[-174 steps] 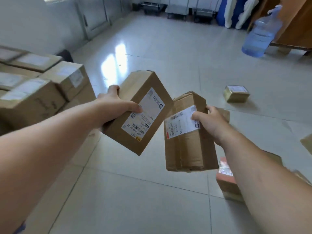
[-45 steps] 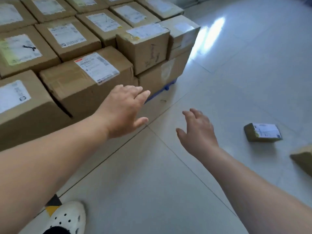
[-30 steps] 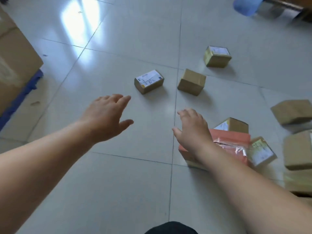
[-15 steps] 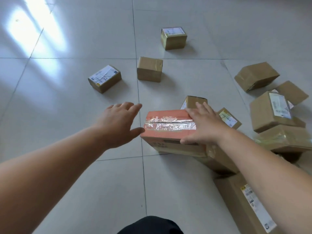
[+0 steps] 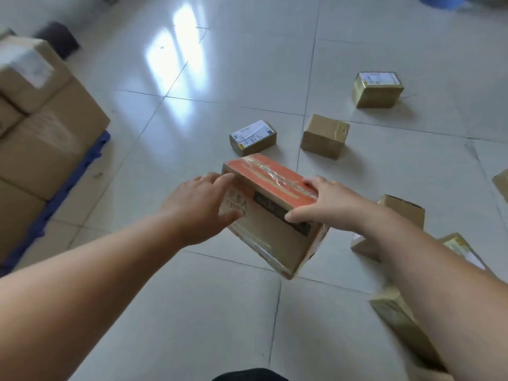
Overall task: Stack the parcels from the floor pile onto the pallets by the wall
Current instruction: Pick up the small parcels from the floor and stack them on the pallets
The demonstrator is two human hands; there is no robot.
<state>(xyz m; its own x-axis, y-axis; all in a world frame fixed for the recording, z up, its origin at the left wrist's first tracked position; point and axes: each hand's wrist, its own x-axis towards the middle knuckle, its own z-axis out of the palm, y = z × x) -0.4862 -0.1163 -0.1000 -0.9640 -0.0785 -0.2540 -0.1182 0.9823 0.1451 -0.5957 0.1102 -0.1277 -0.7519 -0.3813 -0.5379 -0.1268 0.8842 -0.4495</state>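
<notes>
An orange-topped cardboard parcel (image 5: 270,213) with clear tape is lifted off the floor and tilted. My right hand (image 5: 324,203) grips its right end, fingers over the top edge and thumb on the near face. My left hand (image 5: 202,207) holds its left end with fingers along the side and thumb on the front. Stacked parcels (image 5: 41,119) sit on a blue pallet (image 5: 55,196) at the left. Loose parcels lie on the tiled floor: a labelled one (image 5: 253,137), a plain one (image 5: 324,136) and a taped one (image 5: 378,89).
More parcels of the floor pile lie at the right, partly behind my right arm, among them one (image 5: 402,209) just past my wrist and one (image 5: 401,320) low at the right. A blue water bottle (image 5: 439,1) shows at the top right edge.
The orange-topped parcel has come up off the floor pile and swung leftward. My left hand, open beside it half a second ago, now holds its left end. The view turned toward the pallet.
</notes>
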